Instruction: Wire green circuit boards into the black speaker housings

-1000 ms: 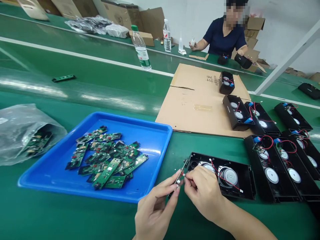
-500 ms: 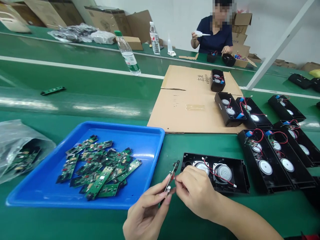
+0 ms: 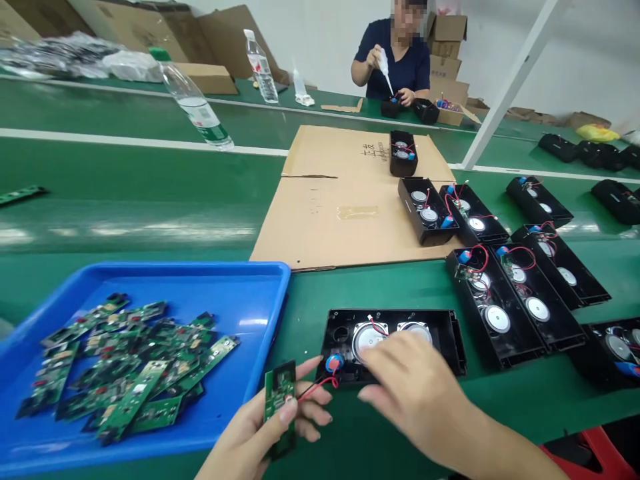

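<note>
Wired board in my left hand, right hand over the open case

My left hand pinches 1 green circuit board between thumb and fingers, beside the near-left corner of the black case. A red wire seems to run from it to the blue cylinder at that corner (I cannot tell whether that sits inside the case or against its wall).

My right hand is over the case's near side, thumb parted from the fingers, nothing visible between them. Beyond them are 2 round speakers and a small white plug.

I judge the step in hand to be wiring: board and cylinder look joined, the speaker lead apart. The next move, I think, calls for a fine grip on that plug, a steady board and slack in the wire.
</note>
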{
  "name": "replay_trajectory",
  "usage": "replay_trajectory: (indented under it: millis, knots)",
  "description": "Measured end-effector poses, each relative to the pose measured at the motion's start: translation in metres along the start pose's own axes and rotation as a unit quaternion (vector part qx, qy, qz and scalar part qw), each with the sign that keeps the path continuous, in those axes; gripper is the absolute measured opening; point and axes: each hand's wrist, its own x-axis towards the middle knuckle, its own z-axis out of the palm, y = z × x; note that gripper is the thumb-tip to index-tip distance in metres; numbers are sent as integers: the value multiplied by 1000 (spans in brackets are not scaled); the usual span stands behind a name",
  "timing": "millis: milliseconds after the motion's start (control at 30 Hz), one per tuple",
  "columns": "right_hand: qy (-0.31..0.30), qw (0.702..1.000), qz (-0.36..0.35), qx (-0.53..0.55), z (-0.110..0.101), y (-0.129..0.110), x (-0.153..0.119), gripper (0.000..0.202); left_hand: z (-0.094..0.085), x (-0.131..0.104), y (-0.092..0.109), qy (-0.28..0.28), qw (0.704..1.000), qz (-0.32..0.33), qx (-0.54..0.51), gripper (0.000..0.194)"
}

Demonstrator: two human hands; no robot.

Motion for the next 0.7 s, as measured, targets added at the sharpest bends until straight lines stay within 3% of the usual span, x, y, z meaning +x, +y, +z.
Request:
replay_trajectory:
  millis: [100, 200, 300, 467, 600, 700]
  knots:
    - [-22, 987, 91, -131, -15, 24, -28, 46, 5, -5, -2, 12, 999, 26, -14, 43]
    - [-57, 981, 64, -171, -18, 45, -49, 54, 1, -10, -2, -19, 997, 74, 13, 45]
    - [-67, 990, 44, -115, -16, 51, -53, 50, -6, -17, -2, -63, 989, 118, 68, 42]
    - [-25, 995, 97, -7, -12, 44, -39, 26, -10, -22, 5, -126, 961, 162, 183, 43]
    - [36, 991, 96, 89, 2, 38, -25, 19, -5, -19, 12, -133, 937, 139, 293, 33]
    - [23, 975, 103, 198, 13, 34, -19, 21, 0, -16, 9, -158, 913, 104, 362, 27]
